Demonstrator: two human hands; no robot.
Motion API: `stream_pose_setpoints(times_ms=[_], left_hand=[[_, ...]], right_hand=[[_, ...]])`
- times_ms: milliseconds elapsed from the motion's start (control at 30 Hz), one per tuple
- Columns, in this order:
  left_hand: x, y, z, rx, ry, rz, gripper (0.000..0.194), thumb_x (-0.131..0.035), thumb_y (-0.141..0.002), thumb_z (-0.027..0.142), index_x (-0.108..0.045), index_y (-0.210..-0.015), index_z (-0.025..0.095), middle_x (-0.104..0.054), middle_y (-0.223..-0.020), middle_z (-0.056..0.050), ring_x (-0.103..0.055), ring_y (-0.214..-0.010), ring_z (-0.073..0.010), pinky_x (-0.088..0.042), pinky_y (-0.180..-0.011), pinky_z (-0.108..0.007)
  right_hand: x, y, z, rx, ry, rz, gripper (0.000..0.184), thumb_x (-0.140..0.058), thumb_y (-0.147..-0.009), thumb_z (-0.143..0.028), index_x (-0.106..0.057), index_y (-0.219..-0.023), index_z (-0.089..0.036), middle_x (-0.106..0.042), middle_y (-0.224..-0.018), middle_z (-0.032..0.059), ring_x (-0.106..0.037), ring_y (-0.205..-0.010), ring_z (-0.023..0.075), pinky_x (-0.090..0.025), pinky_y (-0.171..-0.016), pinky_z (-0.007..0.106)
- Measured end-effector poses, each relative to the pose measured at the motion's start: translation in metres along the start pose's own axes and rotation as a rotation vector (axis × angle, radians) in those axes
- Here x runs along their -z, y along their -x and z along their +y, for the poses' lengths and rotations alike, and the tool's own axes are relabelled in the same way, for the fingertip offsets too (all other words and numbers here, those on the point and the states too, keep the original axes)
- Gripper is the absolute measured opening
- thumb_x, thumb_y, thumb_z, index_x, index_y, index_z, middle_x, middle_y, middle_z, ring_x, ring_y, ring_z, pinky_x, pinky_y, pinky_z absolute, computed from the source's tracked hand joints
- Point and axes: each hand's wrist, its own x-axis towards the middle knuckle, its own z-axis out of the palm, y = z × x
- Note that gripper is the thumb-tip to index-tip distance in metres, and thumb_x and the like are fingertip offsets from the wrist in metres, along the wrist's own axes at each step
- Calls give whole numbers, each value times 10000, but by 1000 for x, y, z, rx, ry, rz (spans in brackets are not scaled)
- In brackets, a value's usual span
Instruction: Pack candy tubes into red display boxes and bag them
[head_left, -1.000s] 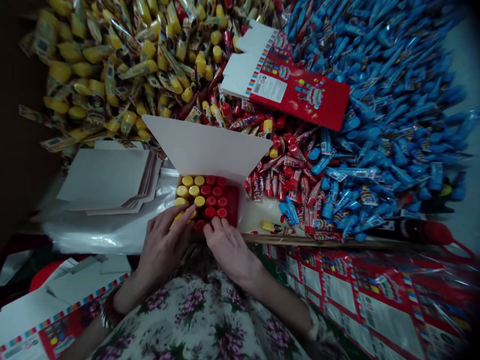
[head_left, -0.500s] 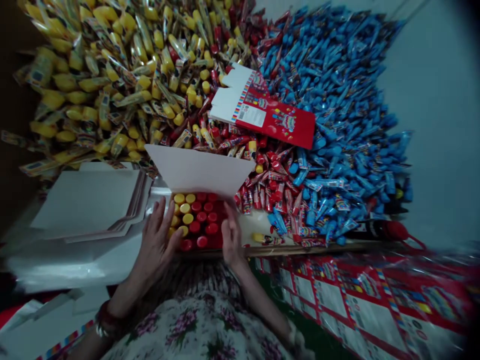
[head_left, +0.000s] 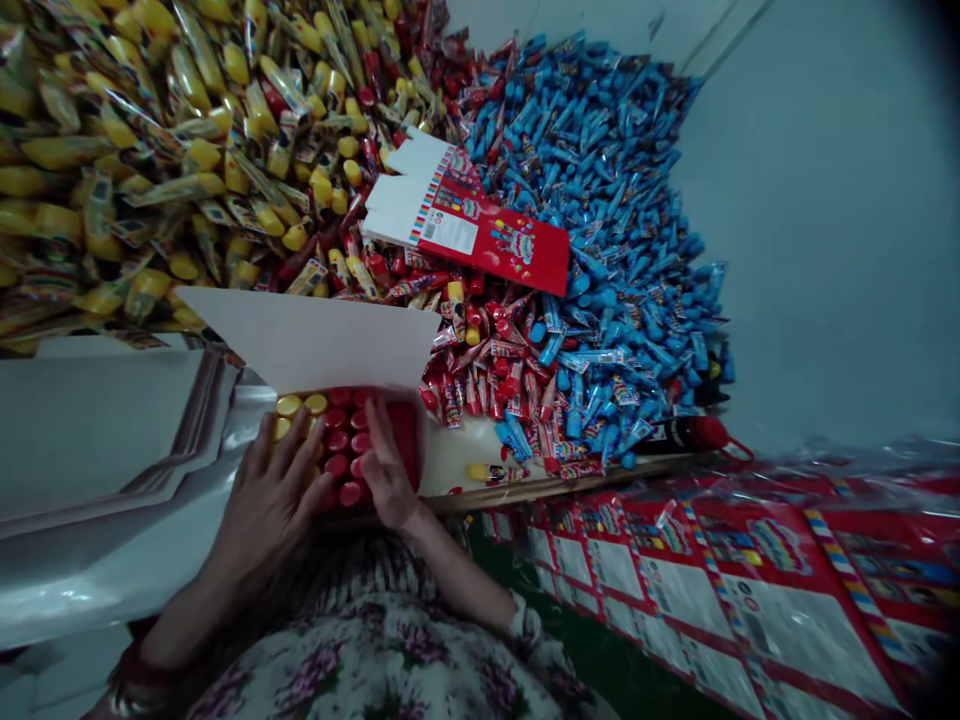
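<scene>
Cardboard, that open box (head_left: 307, 340) under the hands?

"Thin card, yes. Its long white flap stands tilted up and away, matte and smooth, with a notched edge. The box sits right at the near edge of the table, between the sweets and a silvery plastic sheet (head_left: 127, 570)."

What's packed inside?

"Capped tubes (head_left: 337, 440) standing in tight rows, glossy rounded yellow caps toward the left and red ones toward the right. A bare red inner wall shows at the far right end."

And the hands?

"The left hand (head_left: 266, 510) lies open, fingers spread and slightly curved, its fingertips on the yellow and red caps. The right hand (head_left: 386, 462) has its fingers close together against the red caps. Whether those fingers have hold of one, I can't tell."

What lies around them?

"Heaps of crinkly foil-wrapped sweets (head_left: 570, 250), sorted into yellow, red and blue, with long tapered shapes. A flat printed red-and-white carton blank (head_left: 469, 220) rests on top, with a scalloped white end. To the left lies a stack of white card blanks (head_left: 90, 430). One loose yellow-capped sweet (head_left: 487, 472) lies by a wooden strip (head_left: 555, 490)."

Anything nearer the floor?

"Printed red sheets under clear, creased plastic (head_left: 712, 570) at lower right, and a floral sleeve (head_left: 517, 630) on the person's right arm."
</scene>
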Motion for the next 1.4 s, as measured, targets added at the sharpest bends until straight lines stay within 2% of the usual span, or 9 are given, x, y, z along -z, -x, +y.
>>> stream_pose_setpoints(times_ms=[100, 233, 333, 433, 533, 667, 967, 1233, 1400], left_hand=[[17, 6, 6, 95, 83, 95, 569, -371, -955, 258, -177, -1487, 320, -186, -1567, -61, -228, -1410, -346, -286, -1103, -599], [29, 6, 32, 53, 201, 298, 478, -404, -929, 162, -397, -1373, 341, -455, -1395, -14, -477, -1240, -239, -405, -1061, -422], [6, -8, 71, -131, 352, 87, 345, -399, -930, 147, -502, -1244, 249, -595, -1152, -55, -579, -1040, -169, -501, -888, -288], [-39, -31, 121, -364, 309, -342, 236, -391, -935, 171, -593, -1058, 169, -641, -987, -71, -604, -901, -163, -509, -791, -268], [-84, -53, 164, -474, 58, -614, 196, -436, -908, 163, -620, -976, 155, -646, -979, -77, -597, -939, -205, -481, -844, -323], [-122, -69, 189, -392, -64, -656, 242, -477, -852, 93, -607, -1056, 84, -622, -1076, -162, -574, -1035, -263, -456, -875, -365], [-138, -58, 169, -293, -146, -635, 305, -459, -882, 138, -576, -1162, 113, -621, -1101, -155, -570, -1035, -278, -431, -902, -399], [-111, -106, 173, -240, -142, -511, 250, -418, -912, 187, -642, -1007, 129, -653, -1001, -131, -604, -976, -266, -440, -872, -368], [-121, -179, 204, -228, -118, -373, 317, -316, -962, 240, -598, -1079, 154, -634, -1041, -104, -612, -908, -220, -461, -814, -337]], right_hand=[[22, 26, 18, -73, -63, 352, 432, -333, -975, -357, -436, -1357, -184, -500, -1347, 118, -438, -1285, 162, -387, -1037, 326], [81, 76, 75, -274, 2, 792, 274, -493, -894, -371, -619, -1007, -156, -633, -1008, 96, -599, -920, 185, -486, -825, 337], [132, 102, 120, -397, 147, 914, 288, -531, -846, -403, -623, -943, -148, -650, -877, 75, -595, -783, 190, -484, -736, 330], [163, 98, 137, -376, 366, 802, 301, -503, -852, -411, -642, -924, -154, -667, -881, 90, -597, -856, 215, -455, -810, 346], [165, 69, 134, -366, 630, 475, 305, -517, -855, -411, -627, -996, -165, -671, -980, 108, -581, -965, 242, -412, -865, 351], [146, 34, 128, -481, 912, 152, 409, -584, -828, -378, -538, -1143, -121, -647, -1043, 149, -571, -998, 274, -394, -851, 345], [138, 24, 131, -552, 881, -1, 672, -598, -760, -283, -377, -1374, -123, -569, -1210, 165, -535, -1104, 272, -364, -942, 352], [164, 59, 107, -365, 656, 202, 516, -560, -748, -267, -484, -1255, -211, -620, -1057, 82, -569, -967, 243, -430, -828, 338], [186, 73, 119, -373, 84, 680, 392, -593, -752, -384, -533, -1091, -198, -585, -760, -15, -542, -644, 151, -446, -647, 268]])
